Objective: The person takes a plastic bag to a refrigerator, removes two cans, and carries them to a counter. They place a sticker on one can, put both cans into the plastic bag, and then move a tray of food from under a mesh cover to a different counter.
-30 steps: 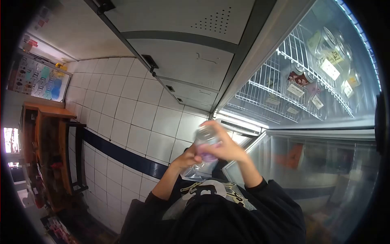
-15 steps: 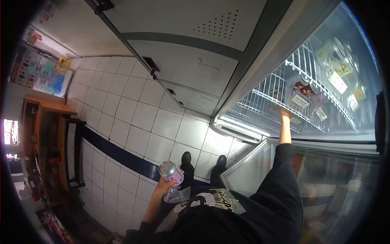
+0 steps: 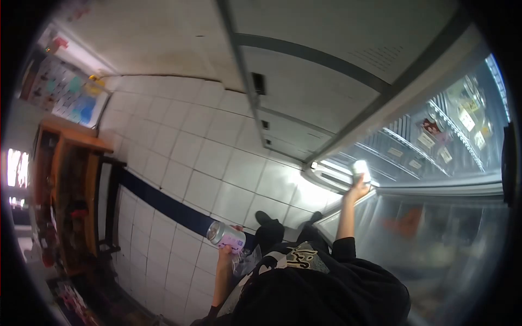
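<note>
Fridge (image 3: 492, 163) standing open, glowing inside. Pink can (image 3: 232, 239) sitting tilted well apart from fridge, left hand (image 3: 224, 252) holding it, fingers clamping round the labelled side. Probably handling light to middling, fairly stiff, maybe slippery if sweating; wrapping the middle looks best, sparing the lid. Clear bag (image 3: 248, 262) hanging beside that can, on the side nearer the fridge; looking limp, thin, easily creased, so pinching a gathered fold suits. Pale can (image 3: 361, 169) glaring at fridge's opening, right hand (image 3: 356, 190) gripping its lower end, fingers closing round it; likely light, label unreadable.
</note>
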`<act>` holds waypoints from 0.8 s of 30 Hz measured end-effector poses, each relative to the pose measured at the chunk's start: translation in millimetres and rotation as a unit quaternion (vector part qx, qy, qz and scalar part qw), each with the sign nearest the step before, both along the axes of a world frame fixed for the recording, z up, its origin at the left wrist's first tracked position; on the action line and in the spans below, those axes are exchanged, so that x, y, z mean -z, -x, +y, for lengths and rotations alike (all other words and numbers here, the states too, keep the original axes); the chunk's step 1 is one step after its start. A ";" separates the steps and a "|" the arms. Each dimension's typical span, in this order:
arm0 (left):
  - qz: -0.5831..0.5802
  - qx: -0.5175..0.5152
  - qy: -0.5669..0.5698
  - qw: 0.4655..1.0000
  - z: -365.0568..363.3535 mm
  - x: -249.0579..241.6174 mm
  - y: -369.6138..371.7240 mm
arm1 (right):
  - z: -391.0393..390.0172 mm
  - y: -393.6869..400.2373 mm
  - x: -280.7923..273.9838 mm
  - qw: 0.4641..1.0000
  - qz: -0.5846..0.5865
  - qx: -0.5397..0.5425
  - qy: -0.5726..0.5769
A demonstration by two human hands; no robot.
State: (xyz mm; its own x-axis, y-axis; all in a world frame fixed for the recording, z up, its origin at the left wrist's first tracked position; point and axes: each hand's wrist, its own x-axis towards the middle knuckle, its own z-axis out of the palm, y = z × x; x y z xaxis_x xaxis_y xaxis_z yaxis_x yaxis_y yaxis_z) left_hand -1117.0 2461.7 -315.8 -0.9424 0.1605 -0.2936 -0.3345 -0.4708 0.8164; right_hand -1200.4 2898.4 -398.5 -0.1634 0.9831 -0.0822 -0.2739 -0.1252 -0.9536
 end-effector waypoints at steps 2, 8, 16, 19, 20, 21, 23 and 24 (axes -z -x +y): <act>0.048 -0.017 -0.002 0.999 -46.9 -20.3 6.9 | -97.1 34.4 39.7 0.988 -0.093 -0.121 -0.008; 0.146 -0.166 0.021 0.975 -166.5 -113.6 -6.5 | -405.2 74.2 -153.5 0.716 0.125 -0.679 0.096; 0.197 -0.431 -0.005 0.881 -277.4 -206.4 -51.2 | -653.1 43.3 -301.5 0.285 0.095 -0.814 0.498; 0.212 -0.478 0.028 0.852 -336.8 -192.3 -63.4 | -730.8 30.5 -288.4 0.190 0.015 -0.793 0.578; 0.214 -0.496 0.037 0.841 -354.4 -229.7 -81.4 | -750.8 10.0 -325.4 0.173 -0.005 -0.787 0.592; 0.199 -0.491 0.056 0.846 -386.1 -216.1 -88.1 | -785.2 7.2 -315.3 0.174 -0.006 -0.816 0.551; 0.194 -0.521 0.037 0.831 -430.9 -201.3 -96.4 | -835.3 -3.1 -307.3 0.170 -0.013 -0.872 0.459; 0.188 -0.536 0.030 0.823 -455.5 -196.5 -99.0 | -862.4 -8.3 -303.2 0.160 -0.014 -0.890 0.426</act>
State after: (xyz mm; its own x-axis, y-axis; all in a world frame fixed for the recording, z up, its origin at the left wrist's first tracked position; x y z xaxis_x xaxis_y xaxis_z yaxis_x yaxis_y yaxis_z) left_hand -1018.0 2006.2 -119.3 -0.5599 -0.8253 0.0739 0.5275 -0.2862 0.7999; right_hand -1192.1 2036.0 -95.2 -0.1098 -0.9902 -0.0866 0.9225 -0.0691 -0.3797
